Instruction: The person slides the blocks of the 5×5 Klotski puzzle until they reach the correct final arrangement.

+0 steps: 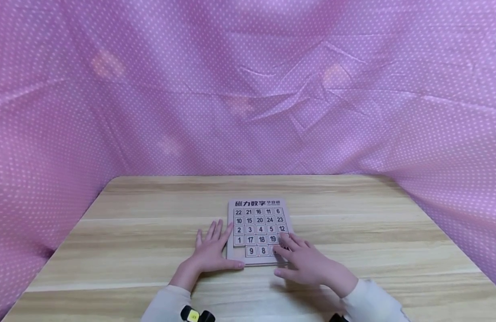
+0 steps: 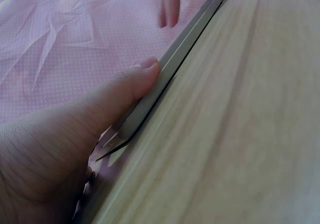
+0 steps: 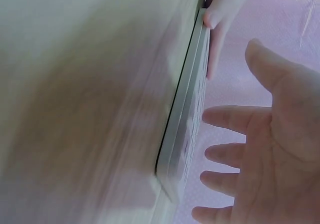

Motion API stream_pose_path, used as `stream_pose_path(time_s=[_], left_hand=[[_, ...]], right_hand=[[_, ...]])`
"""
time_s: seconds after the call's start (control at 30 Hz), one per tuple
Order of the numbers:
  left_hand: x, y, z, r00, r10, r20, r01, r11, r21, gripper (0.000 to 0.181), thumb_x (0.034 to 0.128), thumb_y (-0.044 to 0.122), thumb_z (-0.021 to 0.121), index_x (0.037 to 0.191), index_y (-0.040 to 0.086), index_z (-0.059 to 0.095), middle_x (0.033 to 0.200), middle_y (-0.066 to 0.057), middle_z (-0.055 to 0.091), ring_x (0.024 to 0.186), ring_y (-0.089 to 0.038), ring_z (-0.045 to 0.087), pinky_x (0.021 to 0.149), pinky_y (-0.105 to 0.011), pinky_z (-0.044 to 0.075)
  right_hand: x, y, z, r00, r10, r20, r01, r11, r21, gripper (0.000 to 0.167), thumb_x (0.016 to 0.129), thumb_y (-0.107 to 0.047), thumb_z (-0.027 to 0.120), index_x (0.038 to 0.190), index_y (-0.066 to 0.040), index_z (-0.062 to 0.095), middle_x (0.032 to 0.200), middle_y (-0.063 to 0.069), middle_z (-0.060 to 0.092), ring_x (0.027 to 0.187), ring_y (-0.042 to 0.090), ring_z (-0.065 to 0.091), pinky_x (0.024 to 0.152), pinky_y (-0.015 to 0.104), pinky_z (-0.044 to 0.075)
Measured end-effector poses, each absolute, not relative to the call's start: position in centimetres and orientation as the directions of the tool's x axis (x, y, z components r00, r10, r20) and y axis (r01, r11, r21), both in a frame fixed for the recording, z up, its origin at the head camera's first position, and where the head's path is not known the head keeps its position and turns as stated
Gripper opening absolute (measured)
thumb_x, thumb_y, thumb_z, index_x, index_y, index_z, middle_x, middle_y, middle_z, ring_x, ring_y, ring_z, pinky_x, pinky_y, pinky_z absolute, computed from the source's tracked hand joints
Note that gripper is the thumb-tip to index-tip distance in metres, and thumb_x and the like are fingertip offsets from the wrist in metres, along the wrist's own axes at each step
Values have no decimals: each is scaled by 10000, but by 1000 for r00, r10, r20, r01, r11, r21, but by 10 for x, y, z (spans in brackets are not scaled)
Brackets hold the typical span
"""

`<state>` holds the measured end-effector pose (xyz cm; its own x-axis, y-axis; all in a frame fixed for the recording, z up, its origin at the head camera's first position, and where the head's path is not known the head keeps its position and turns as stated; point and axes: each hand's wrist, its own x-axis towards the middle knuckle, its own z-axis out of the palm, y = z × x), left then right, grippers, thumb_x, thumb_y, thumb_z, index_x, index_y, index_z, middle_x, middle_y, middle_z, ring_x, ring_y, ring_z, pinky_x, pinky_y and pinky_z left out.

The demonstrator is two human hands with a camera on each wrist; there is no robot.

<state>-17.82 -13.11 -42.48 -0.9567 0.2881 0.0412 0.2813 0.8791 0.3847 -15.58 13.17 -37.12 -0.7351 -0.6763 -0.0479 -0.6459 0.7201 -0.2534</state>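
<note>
Your sliding number puzzle point(image 1: 256, 260) lies flat on the worktop point(image 1: 151, 214), about midway between its left and right edges and apart from its far edge; the near edge is out of the head view. The number tiles point(image 1: 260, 229) sit in five rows, with a vacant cell at the tray's near left corner, below tile 1 point(image 1: 239, 240) and left of tile 9 point(image 1: 251, 251).

Judged by counting order, you look only partway there. The third row has 2, 3, 4, 5 in sequence before 12, and the fourth has 17, 18, 19 after 1. The top row reads 22, 21, 16, 11, 6 and the second 10, 15, 20, 24, 23, so most of the sorting seems left to do. You can't read the tiles at the near right corner, because your fingers cover them.

Your left hand point(image 1: 211, 254) has its fingers spread beside the puzzle's left side, thumb resting on its near edge, steadying rather than gripping. Your right hand point(image 1: 306, 263) reaches over the near right tiles, fingers apart and gripping nothing; whether a fingertip touches a tile, you can't tell. Beyond the worktop hangs pink dotted cloth point(image 1: 272, 112).
</note>
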Motion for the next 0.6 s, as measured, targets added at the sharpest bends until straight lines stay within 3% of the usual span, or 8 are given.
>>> stream_pose_path(time_s=[0.23,0.6], left_hand=[[-179,-133,-426,-958,286,34,277,883,379,1125,513,781,510,1394,188,140,1413,-163,52,1275,-302,-20,945,-547,-92],[-180,-133,-425,-957,289,32,278,877,391,1123,513,777,519,1393,187,147,1414,-161,46,1275,-300,-21,946,-543,-94]], right_hand=[[-152,148,-374,-757,-653,-31,-627,739,-246,611,837,-503,438,1245,-49,462,1370,207,214,1224,408,157,915,595,179],[-156,139,-368,-739,-674,-6,-649,713,-267,644,834,-543,399,1273,-72,431,1356,212,244,1213,420,180,909,601,183]])
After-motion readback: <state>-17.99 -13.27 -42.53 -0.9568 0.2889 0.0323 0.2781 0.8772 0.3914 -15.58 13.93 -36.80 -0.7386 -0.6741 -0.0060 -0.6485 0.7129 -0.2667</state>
